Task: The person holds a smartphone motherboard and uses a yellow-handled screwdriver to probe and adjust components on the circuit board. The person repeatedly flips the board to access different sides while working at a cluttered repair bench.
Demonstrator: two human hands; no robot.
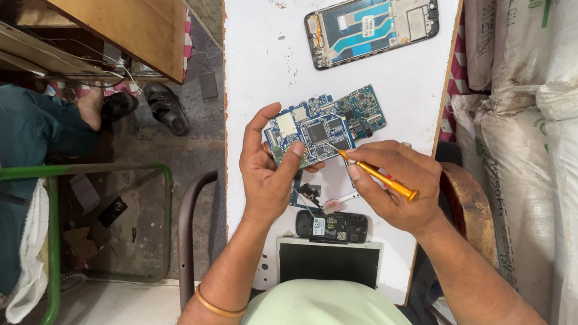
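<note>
My left hand (268, 169) holds a blue phone circuit board (308, 133) by its left edge, thumb pressed on its lower corner, raised above a white table (260, 61). In my right hand (393, 187) is an orange-handled screwdriver (379, 176), its thin metal tip touching the board's lower right part. A second blue-green circuit board (363, 108) lies just behind the held one, partly hidden by it.
An opened phone frame (374, 23) with blue inner parts lies at the table's far end. Near me lie a small black phone body (331, 226), a dark screen panel (329, 262) and small parts. White sacks (537, 109) stand on the right. Another person's sandalled foot (98, 102) is left.
</note>
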